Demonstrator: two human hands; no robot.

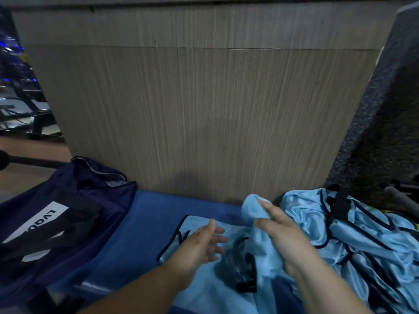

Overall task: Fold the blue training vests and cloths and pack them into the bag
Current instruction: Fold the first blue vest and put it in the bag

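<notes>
My right hand (281, 236) grips a light blue cloth (251, 209) and holds it lifted above the surface. My left hand (204, 243) hovers open beside it, fingers spread, holding nothing. Under both hands lies a light blue vest (181, 232) with black trim, spread on a darker blue mat (149, 214). A heap of shiny light blue vests (353, 234) with black trim is piled at the right. The dark navy bag (68, 214) with a white label and black straps lies at the left, its mouth toward the far side.
A wood-grain panel (204, 109) stands upright right behind the mat. A dark speckled surface (385, 123) rises at the right. Grey rods (399, 193) show behind the vest heap. Dim floor and furniture are at the far left.
</notes>
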